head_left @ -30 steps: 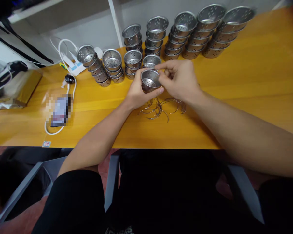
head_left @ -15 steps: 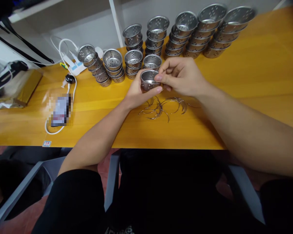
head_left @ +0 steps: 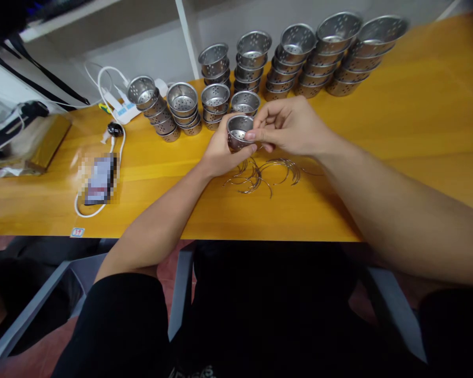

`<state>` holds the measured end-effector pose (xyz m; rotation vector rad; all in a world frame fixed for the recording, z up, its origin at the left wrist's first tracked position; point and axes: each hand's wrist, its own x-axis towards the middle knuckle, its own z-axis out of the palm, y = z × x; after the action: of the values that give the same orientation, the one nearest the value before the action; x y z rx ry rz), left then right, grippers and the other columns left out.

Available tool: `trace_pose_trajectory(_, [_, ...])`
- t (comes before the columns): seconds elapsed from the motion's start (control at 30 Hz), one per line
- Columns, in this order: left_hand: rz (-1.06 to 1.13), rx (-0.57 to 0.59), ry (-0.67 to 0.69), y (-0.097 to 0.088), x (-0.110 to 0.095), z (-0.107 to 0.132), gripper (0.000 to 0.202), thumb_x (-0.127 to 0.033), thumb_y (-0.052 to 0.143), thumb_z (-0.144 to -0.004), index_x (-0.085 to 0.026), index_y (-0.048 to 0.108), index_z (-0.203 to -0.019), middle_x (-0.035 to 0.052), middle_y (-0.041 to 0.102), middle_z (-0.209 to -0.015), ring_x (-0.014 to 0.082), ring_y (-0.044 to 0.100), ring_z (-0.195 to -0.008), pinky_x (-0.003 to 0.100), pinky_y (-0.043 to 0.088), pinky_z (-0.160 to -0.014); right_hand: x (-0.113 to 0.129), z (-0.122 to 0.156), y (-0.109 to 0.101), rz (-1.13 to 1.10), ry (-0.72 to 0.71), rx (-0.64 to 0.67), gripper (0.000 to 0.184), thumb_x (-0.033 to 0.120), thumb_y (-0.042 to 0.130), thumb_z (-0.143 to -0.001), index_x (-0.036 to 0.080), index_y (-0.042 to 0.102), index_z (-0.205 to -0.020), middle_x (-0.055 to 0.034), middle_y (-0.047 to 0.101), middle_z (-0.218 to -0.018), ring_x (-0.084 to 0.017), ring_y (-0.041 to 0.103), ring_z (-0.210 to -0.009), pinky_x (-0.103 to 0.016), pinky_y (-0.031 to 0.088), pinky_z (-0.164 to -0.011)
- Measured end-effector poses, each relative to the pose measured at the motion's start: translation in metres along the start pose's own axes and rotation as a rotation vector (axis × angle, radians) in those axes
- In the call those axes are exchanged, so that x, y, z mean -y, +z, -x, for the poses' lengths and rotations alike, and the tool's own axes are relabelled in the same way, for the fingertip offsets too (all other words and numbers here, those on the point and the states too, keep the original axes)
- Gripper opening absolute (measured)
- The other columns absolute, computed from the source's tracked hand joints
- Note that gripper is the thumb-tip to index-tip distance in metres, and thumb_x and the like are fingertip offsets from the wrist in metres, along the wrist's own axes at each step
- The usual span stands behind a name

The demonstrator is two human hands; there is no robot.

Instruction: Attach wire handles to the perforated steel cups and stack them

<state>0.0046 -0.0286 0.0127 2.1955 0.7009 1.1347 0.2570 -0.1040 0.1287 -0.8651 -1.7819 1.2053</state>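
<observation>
My left hand (head_left: pixel 219 152) is wrapped round a small perforated steel cup (head_left: pixel 237 131), held just above the yellow table (head_left: pixel 398 136). My right hand (head_left: pixel 289 128) is pinched at the cup's right rim, fingers curled; whether it holds a wire there I cannot make out. A loose pile of curved wire handles (head_left: pixel 262 173) lies on the table right under both hands.
Several stacks of the same steel cups (head_left: pixel 181 107) and larger ones (head_left: pixel 323 58) line the table's back edge. At the left lie a phone (head_left: pixel 98 178) with a white cable, a power strip (head_left: pixel 120 107) and a gold box (head_left: pixel 27 144).
My right hand's fingers slid from above the cup down to its right rim. The cup sank a little and shifted slightly left in my left hand.
</observation>
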Motion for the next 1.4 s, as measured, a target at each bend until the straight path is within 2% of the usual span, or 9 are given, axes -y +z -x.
trace_pose_trajectory(0.13, [-0.026, -0.001, 0.028, 0.000, 0.009, 0.000, 0.089, -0.068, 0.090, -0.114, -0.028, 0.047, -0.181, 0.0139, 0.074, -0.164, 0.0354, 0.081, -0.155, 0.065, 0.063, -0.147, -0.017, -0.005, 0.002, -0.052, -0.117, -0.032, 0.075, 0.097, 0.117, -0.083, 0.032, 0.081, -0.093, -0.0003, 0.072, -0.072, -0.019, 0.056, -0.060, -0.038, 0.044, -0.053])
trace_pose_trajectory(0.23, [-0.018, -0.031, 0.039, 0.000, 0.021, -0.003, 0.092, -0.074, 0.089, -0.112, -0.029, 0.046, -0.180, 0.0127, 0.072, -0.165, 0.0371, 0.075, -0.164, 0.064, 0.059, -0.150, -0.028, -0.008, 0.005, -0.017, -0.217, -0.126, 0.073, 0.097, 0.114, -0.089, 0.031, 0.086, -0.102, -0.0019, 0.077, -0.083, -0.019, 0.057, -0.064, -0.039, 0.050, -0.057])
trace_pose_trajectory(0.4, [0.017, -0.057, 0.016, -0.004, 0.034, -0.008, 0.099, -0.087, 0.089, -0.107, -0.031, 0.047, -0.178, 0.0134, 0.071, -0.168, 0.0376, 0.074, -0.165, 0.063, 0.057, -0.151, -0.041, -0.009, 0.003, 0.237, -0.374, -0.278, 0.062, 0.090, 0.090, -0.117, 0.030, 0.089, -0.133, -0.0097, 0.089, -0.125, -0.023, 0.067, -0.081, -0.045, 0.059, -0.072])
trace_pose_trajectory(0.57, [-0.004, -0.061, 0.008, -0.007, 0.040, -0.009, 0.105, -0.092, 0.086, -0.106, -0.033, 0.043, -0.182, 0.0141, 0.068, -0.173, 0.0400, 0.068, -0.174, 0.066, 0.048, -0.157, -0.043, -0.006, -0.007, 0.452, -0.480, -0.270, 0.034, 0.067, 0.082, -0.126, 0.035, 0.092, -0.126, -0.0143, 0.089, -0.136, -0.039, 0.082, -0.122, -0.061, 0.072, -0.101])
trace_pose_trajectory(0.73, [-0.030, -0.070, 0.004, -0.006, 0.043, -0.008, 0.105, -0.088, 0.088, -0.106, -0.032, 0.041, -0.183, 0.0144, 0.066, -0.175, 0.0408, 0.067, -0.174, 0.066, 0.048, -0.158, -0.033, 0.000, -0.009, 0.519, -0.381, -0.210, 0.027, 0.067, 0.083, -0.121, 0.043, 0.092, -0.127, -0.0120, 0.088, -0.148, -0.046, 0.080, -0.140, -0.076, 0.070, -0.125])
trace_pose_trajectory(0.83, [-0.066, -0.072, 0.014, -0.006, 0.039, -0.008, 0.103, -0.085, 0.086, -0.109, -0.032, 0.040, -0.184, 0.0151, 0.064, -0.178, 0.0414, 0.066, -0.176, 0.067, 0.046, -0.160, -0.026, 0.004, -0.008, 0.594, -0.288, -0.178, 0.024, 0.064, 0.078, -0.122, 0.050, 0.093, -0.133, -0.0078, 0.088, -0.155, -0.047, 0.077, -0.149, -0.079, 0.065, -0.138])
trace_pose_trajectory(1.0, [-0.090, -0.109, 0.064, -0.008, 0.037, -0.008, 0.103, -0.089, 0.087, -0.107, -0.033, 0.042, -0.181, 0.0140, 0.066, -0.174, 0.0393, 0.072, -0.168, 0.067, 0.050, -0.157, -0.027, 0.004, -0.005, 0.627, -0.318, -0.173, 0.026, 0.058, 0.079, -0.121, 0.045, 0.096, -0.136, -0.0107, 0.086, -0.156, -0.049, 0.079, -0.149, -0.082, 0.065, -0.138])
trace_pose_trajectory(1.17, [-0.101, -0.102, 0.104, -0.007, 0.046, -0.008, 0.102, -0.091, 0.084, -0.111, -0.034, 0.038, -0.182, 0.0135, 0.066, -0.173, 0.0380, 0.073, -0.167, 0.066, 0.051, -0.156, -0.028, 0.003, -0.004, 0.632, -0.283, -0.158, 0.028, 0.053, 0.083, -0.118, 0.049, 0.095, -0.143, -0.0078, 0.089, -0.152, -0.048, 0.079, -0.151, -0.079, 0.068, -0.136])
trace_pose_trajectory(1.4, [-0.066, -0.085, 0.155, 0.000, 0.042, -0.007, 0.102, -0.091, 0.077, -0.117, -0.036, 0.030, -0.189, 0.0126, 0.064, -0.174, 0.0353, 0.074, -0.165, 0.064, 0.058, -0.152, -0.037, 0.002, -0.004, 0.613, -0.286, -0.112, 0.030, 0.043, 0.087, -0.113, 0.041, 0.097, -0.140, -0.0104, 0.088, -0.150, -0.049, 0.083, -0.143, -0.077, 0.069, -0.135])
